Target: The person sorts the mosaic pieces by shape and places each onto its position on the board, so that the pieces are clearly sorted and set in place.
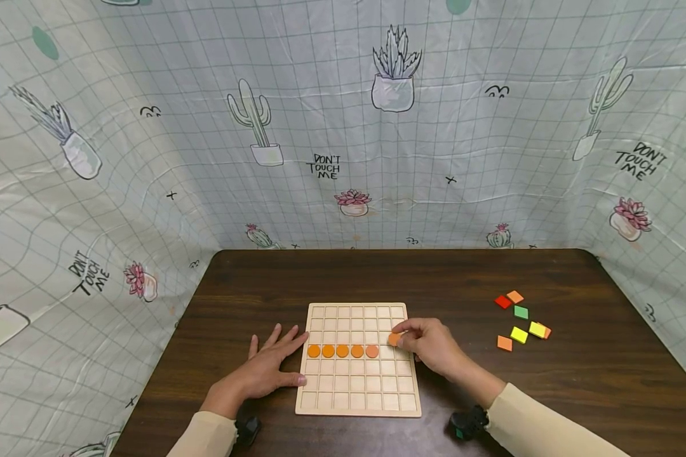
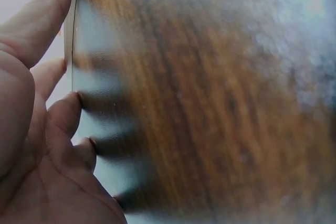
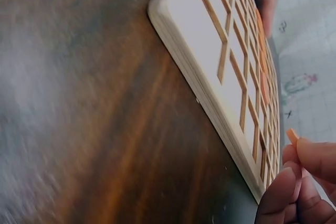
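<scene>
A person's right hand (image 1: 434, 348) pinches an orange disc (image 1: 394, 339) between thumb and fingertips, its far edge jutting free, likely for control above the board (image 1: 357, 411). The left hand's (image 1: 263, 369) fingers spread straight, touching the board's edge, seemingly steadying it. Five discs (image 1: 342, 351) line up between both hands' fingertips; tiles (image 1: 519, 335) lie well right of the pinching fingers.
</scene>
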### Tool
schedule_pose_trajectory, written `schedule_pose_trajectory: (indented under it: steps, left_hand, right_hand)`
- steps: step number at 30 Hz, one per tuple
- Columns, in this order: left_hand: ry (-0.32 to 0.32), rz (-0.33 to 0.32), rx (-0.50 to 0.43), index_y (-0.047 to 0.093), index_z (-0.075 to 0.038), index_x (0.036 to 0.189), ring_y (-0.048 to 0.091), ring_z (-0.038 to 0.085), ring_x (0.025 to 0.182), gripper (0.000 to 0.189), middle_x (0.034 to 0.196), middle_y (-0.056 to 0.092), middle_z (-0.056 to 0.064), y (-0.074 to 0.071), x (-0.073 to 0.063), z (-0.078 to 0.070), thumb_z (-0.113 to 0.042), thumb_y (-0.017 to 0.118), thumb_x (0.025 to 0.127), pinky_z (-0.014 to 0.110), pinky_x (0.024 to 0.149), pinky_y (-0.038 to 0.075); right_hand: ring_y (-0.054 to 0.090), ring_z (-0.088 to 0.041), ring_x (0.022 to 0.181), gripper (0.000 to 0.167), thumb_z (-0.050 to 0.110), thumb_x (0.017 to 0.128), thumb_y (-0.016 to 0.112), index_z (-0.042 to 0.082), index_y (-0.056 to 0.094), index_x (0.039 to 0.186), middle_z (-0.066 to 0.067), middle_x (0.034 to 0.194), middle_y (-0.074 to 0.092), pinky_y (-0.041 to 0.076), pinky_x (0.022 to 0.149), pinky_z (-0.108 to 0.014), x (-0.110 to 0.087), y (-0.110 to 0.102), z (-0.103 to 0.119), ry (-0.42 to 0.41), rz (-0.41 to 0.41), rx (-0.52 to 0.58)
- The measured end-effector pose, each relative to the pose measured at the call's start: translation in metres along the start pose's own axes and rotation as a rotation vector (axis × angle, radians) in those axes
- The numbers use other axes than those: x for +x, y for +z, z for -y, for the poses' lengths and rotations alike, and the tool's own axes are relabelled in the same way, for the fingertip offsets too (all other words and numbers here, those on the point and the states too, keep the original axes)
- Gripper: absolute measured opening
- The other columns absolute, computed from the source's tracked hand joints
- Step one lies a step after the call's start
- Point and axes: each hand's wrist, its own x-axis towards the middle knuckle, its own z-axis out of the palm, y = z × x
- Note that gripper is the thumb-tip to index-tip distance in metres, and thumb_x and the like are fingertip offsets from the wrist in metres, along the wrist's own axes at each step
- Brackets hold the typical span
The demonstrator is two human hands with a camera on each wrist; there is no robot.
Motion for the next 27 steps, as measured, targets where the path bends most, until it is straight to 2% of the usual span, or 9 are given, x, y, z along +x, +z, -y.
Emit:
schedule_pose_trajectory:
  steps: [4, 10, 19, 27]
  left_hand:
    - [0.005, 0.000, 0.002, 0.041, -0.020, 0.165, 0.000, 0.046, 0.163, 0.090, 0.175, 0.024, 0.013, 0.000, 0.001, 0.000, -0.038, 0.085, 0.089, 0.076, 0.120, -0.017]
    - [0.001, 0.003, 0.009, 0.040, -0.021, 0.165, -0.002, 0.044, 0.164, 0.089, 0.176, 0.023, 0.012, 0.002, 0.002, 0.002, -0.038, 0.084, 0.090, 0.075, 0.120, -0.018]
    - [-0.001, 0.003, 0.009, 0.040, -0.021, 0.165, -0.002, 0.045, 0.163, 0.089, 0.176, 0.023, 0.012, 0.002, 0.001, 0.002, -0.038, 0.084, 0.089, 0.075, 0.120, -0.018]
    - [0.002, -0.003, 0.011, 0.040, -0.021, 0.165, -0.001, 0.045, 0.163, 0.090, 0.175, 0.024, 0.013, 0.002, 0.002, 0.002, -0.038, 0.084, 0.089, 0.076, 0.120, -0.017]
  right_hand:
    - [0.060, -0.013, 0.066, 0.013, 0.003, 0.093, 0.077, 0.006, 0.081, 0.105, -0.002, 0.078, 0.074, 0.050, 0.056, -0.026, -0.003, 0.005, 0.000, -0.009, -0.025, -0.059]
    - [0.062, -0.011, 0.073, 0.015, 0.001, 0.091, 0.074, 0.009, 0.083, 0.099, 0.003, 0.077, 0.074, 0.051, 0.066, -0.025, -0.004, 0.009, -0.003, -0.022, -0.046, -0.122]
    - [0.064, -0.010, 0.073, 0.017, 0.000, 0.091, 0.072, 0.011, 0.083, 0.098, 0.005, 0.077, 0.075, 0.053, 0.067, -0.026, -0.004, 0.011, -0.003, -0.023, -0.056, -0.143]
    - [0.061, -0.010, 0.071, 0.011, 0.005, 0.091, 0.079, 0.011, 0.084, 0.098, 0.006, 0.074, 0.073, 0.052, 0.066, -0.026, -0.003, 0.015, 0.000, -0.041, -0.046, -0.178]
